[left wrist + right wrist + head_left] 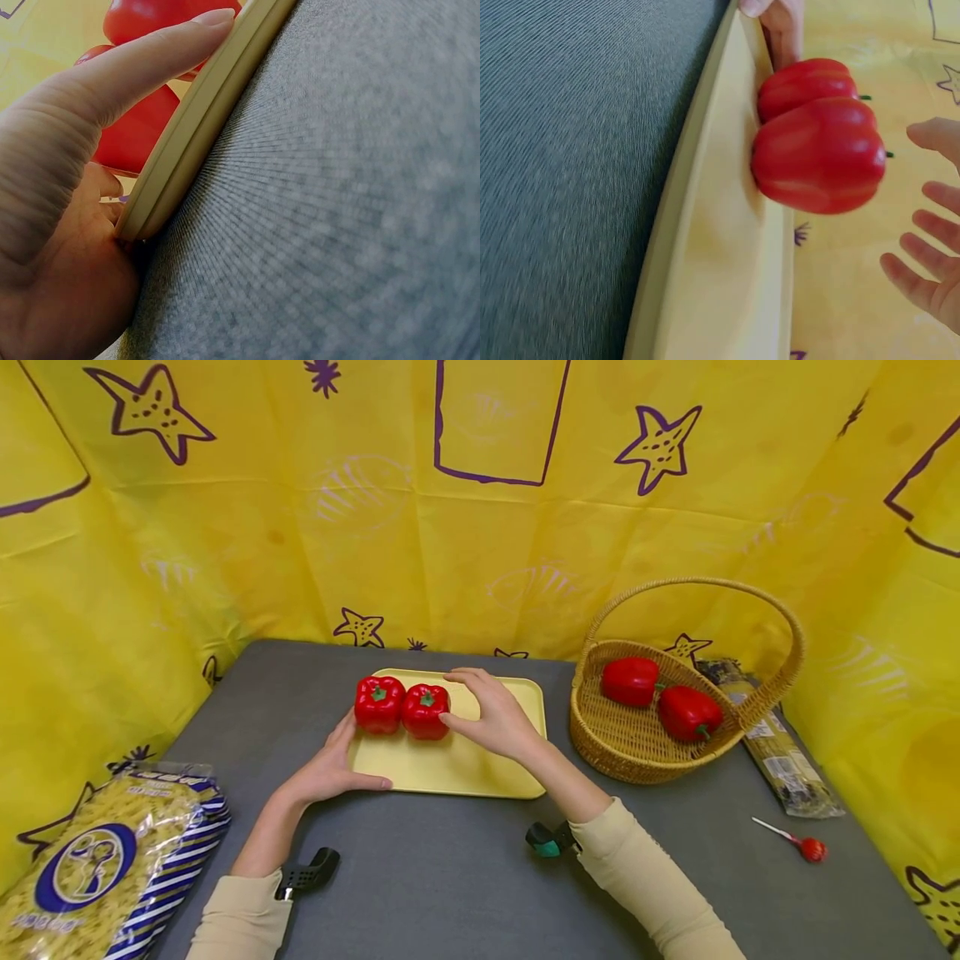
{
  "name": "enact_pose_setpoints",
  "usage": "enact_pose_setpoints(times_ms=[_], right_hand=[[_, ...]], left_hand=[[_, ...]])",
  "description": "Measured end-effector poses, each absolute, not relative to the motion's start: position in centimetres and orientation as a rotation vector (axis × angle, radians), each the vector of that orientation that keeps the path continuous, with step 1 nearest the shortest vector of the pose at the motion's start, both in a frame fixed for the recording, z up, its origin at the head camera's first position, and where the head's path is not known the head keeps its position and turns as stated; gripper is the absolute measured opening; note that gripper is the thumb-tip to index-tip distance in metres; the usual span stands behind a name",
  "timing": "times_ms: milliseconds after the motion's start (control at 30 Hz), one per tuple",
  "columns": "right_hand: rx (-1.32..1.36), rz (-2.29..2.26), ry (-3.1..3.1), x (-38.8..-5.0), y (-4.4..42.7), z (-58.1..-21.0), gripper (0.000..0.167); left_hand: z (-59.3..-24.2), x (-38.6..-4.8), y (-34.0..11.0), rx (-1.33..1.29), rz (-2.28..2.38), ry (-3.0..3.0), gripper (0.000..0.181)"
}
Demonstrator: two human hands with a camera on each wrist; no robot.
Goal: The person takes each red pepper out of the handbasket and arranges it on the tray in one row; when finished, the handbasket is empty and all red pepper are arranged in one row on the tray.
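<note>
Two red bell peppers with green stems stand side by side on the left half of a pale yellow tray (487, 768). The left pepper (378, 706) and the right pepper (426, 714) sit close together. My left hand (326, 772) spans the tray's front left corner. Its straight thumb rests along the front rim, as the left wrist view shows, and its fingers lie by the left edge, partly hidden. Over the tray, my right hand (495, 717) is beside the right pepper with fingers spread. The right wrist view shows a gap between those fingers (930, 255) and the pepper.
To the right stands a wicker basket (618, 747) with a tall handle, holding two more red peppers (630, 682). Behind its right side lies a clear packet (787, 768). A red lollipop (812, 849) is at the right, a pasta bag (112, 860) at the left. Yellow cloth surrounds the grey table.
</note>
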State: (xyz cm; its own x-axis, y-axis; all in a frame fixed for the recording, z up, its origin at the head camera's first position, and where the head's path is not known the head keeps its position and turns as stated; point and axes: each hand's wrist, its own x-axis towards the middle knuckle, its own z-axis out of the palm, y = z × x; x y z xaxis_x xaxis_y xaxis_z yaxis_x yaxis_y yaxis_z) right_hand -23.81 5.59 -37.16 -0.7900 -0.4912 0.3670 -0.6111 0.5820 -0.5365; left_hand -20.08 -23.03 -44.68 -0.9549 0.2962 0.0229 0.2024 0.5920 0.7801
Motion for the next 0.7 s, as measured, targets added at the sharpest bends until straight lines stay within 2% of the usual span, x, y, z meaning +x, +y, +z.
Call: enact_pose_setpoints(times_ms=[700], right_hand=[[0.788,1.043,-2.496,-22.8,13.0,-36.5,0.041]], left_hand=[[-44.6,-19.9,-23.0,0.409,1.275,2.715,0.129]])
